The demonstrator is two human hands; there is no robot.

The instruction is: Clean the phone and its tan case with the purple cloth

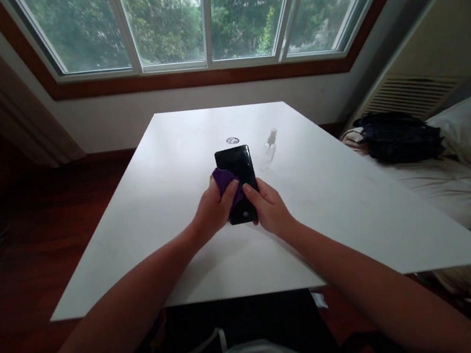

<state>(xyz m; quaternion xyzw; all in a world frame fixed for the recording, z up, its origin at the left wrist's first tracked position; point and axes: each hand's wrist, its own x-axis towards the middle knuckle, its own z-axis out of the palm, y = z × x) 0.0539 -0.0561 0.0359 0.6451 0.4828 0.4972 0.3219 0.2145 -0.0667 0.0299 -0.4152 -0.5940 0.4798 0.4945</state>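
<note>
A black smartphone (237, 161) is held up over the white table, its dark screen side toward me. My right hand (270, 205) grips its right edge, thumb on the front and fingers behind. Around the left edge my left hand (214, 206) is closed on a purple cloth (226, 179), which lies bunched against the phone's front under the thumb. The fingers behind the phone are hidden. Beyond the phone, to the right, a clear spray bottle (270, 148) stands on the table.
The white table (338, 232) reaches toward the window (166, 20). A small round dark-patterned item (232, 140) lies on it past the phone. Right of the table is a bed or couch with light covers (433, 181) and a dark bundle (399, 135). A curtain (11, 87) hangs at left.
</note>
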